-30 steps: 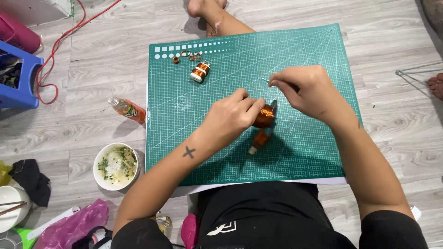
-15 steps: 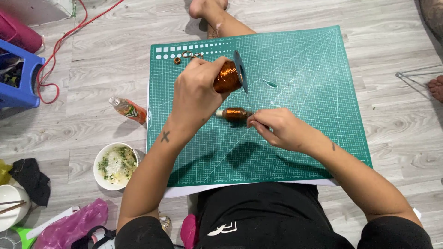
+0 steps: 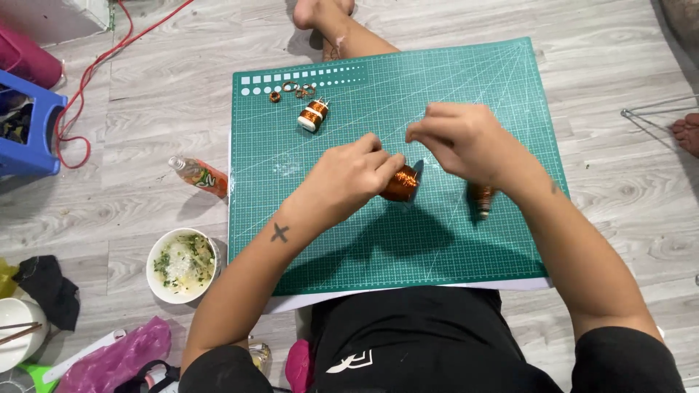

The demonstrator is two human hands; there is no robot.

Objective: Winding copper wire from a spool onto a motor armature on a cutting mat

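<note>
My left hand (image 3: 348,178) grips a spool of copper wire (image 3: 403,183) over the green cutting mat (image 3: 466,80). Just right of it, my right hand (image 3: 460,142) is raised with fingertips pinched together; whether a thin wire runs between them is too fine to see. A second copper-wound piece (image 3: 480,200) lies on the mat under my right wrist. At the mat's far edge stand a small copper coil on a white bobbin (image 3: 314,115) and several small wire rings (image 3: 297,89).
A small plastic bottle (image 3: 198,175) lies left of the mat. A bowl of food (image 3: 182,265) sits on the wooden floor nearer me. A blue stool (image 3: 29,131) and red cable (image 3: 95,65) are far left. My bare foot (image 3: 320,14) rests beyond the mat.
My left hand brought the copper spool down and toward the mat's middle. My right hand rose from the mat to beside the spool, leaving the second copper piece lying at the right.
</note>
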